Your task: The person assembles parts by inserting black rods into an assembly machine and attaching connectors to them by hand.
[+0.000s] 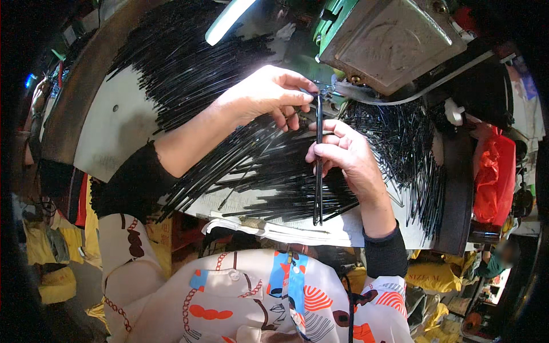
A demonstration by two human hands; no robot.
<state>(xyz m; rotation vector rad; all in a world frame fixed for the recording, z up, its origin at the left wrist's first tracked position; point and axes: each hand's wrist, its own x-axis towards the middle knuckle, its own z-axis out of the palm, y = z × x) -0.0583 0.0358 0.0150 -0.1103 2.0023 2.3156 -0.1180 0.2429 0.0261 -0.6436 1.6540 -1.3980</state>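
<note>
My left hand (pixel 267 94) pinches the top end of a thin black rod (pixel 318 188) close under the green and grey machine head (pixel 389 40). My right hand (pixel 343 151) is closed around the same upright rod a little lower down, with another rod alongside it. The rod hangs down past my wrist to the table's front edge. Heaps of the same long black rods (pixel 189 63) lie on the table to the left, beneath my arms, and to the right (pixel 412 148).
The white worktable (pixel 114 131) curves round the machine. A lit tube lamp (pixel 229 20) hangs above. A white knob (pixel 454 111) and a red bag (pixel 494 177) are at the right. Yellow bags (pixel 51 251) lie on the floor.
</note>
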